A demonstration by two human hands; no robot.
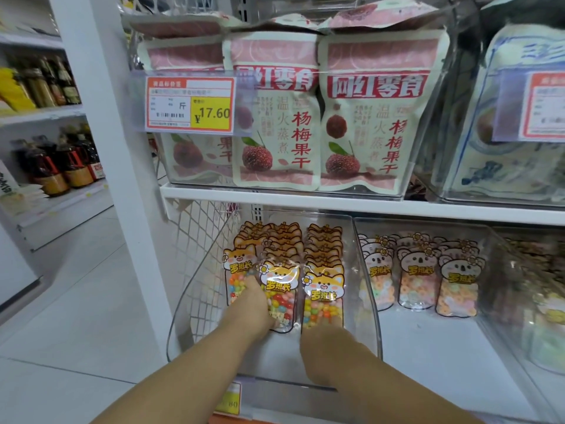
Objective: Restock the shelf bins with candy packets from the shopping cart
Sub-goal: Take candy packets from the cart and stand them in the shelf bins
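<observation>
Inside the clear bin (365, 301), fox packets (324, 289) stand in three rows. The left hand (253, 307) lies with straight fingers between the bin's left and middle front packets. The right hand (324, 335) touches the right row's foot; I cannot tell its grip.

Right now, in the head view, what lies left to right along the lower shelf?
White wire mesh panel → fox-face candy packets → koala-face candy packets → far-right clear bin, its contents too blurred to name.

Fingertips of the left hand (253, 306) vanish between candy packets (324, 290); fingers of the right hand (324, 335) hide at their base
</observation>
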